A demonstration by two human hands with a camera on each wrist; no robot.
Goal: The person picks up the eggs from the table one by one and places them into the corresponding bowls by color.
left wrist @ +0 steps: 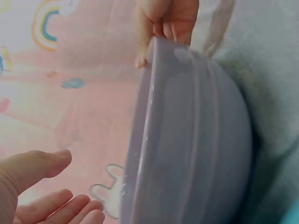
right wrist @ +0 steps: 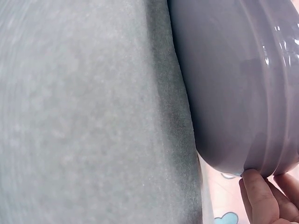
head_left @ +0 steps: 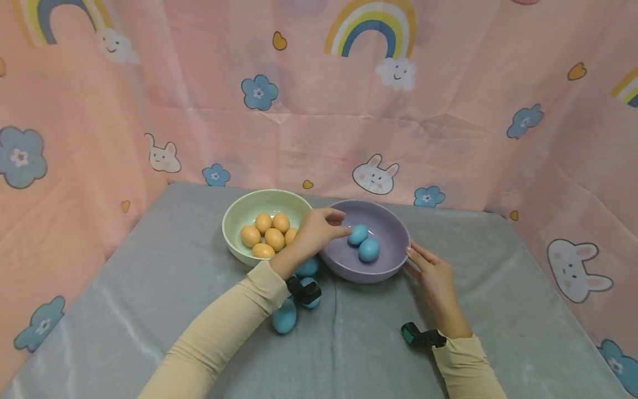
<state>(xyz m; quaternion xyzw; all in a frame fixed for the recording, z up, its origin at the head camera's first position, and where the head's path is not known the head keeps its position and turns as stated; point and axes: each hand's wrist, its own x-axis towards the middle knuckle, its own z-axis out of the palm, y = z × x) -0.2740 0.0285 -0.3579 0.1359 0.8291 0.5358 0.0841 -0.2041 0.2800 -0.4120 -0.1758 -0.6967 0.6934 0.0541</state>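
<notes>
Two blue eggs (head_left: 369, 250) lie touching in the purple bowl (head_left: 344, 265). Over that bowl's left rim reaches my left hand (head_left: 319, 230), thumb and fingers apart; the left wrist view shows nothing between them. My right hand (head_left: 435, 277) grips the purple bowl's right rim, thumb at the top edge and fingers against the outer wall, which the right wrist view shows too. Under my left wrist, on the cloth, are three more blue eggs (head_left: 284, 317), two partly hidden by the wrist and its black strap device.
A light green bowl (head_left: 233, 244) holding several yellow-orange eggs (head_left: 250, 236) stands just left of the purple one. Grey cloth (head_left: 498, 299) covers the table, and a pink printed curtain (head_left: 299, 138) hangs behind and at both sides.
</notes>
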